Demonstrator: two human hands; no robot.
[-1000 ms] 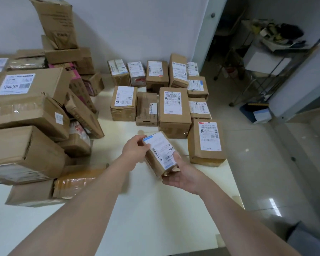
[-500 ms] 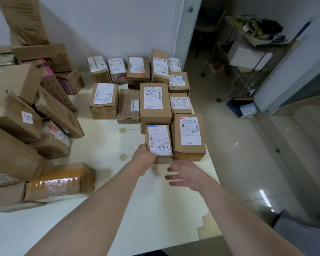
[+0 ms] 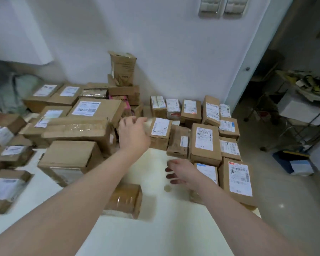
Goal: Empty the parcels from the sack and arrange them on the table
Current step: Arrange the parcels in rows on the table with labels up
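Parcel point(image 3: 206, 173), small and with a blue-edged label, lies flat on the table point(image 3: 155, 233), label up. It sits at the near end of the sorted rows, just beside a larger labelled box point(image 3: 237, 180) on its right. One second earlier both hands held this parcel tilted above the table. Half a second earlier only the left hand was on it as it settled.

Both hands are now off it and well apart. The right hand point(image 3: 181, 172) hovers just beside the parcel's left edge, fingers spread and holding nothing. The left hand point(image 3: 133, 133) has moved up toward the unsorted pile point(image 3: 76, 126), fingers loosely curled round nothing.

Judgement: this placement is complete and the next pick is beginning. A taped parcel point(image 3: 126, 200) lies alone nearer the person. Many boxes remain unsorted. The sack cannot be identified in this blurred view.
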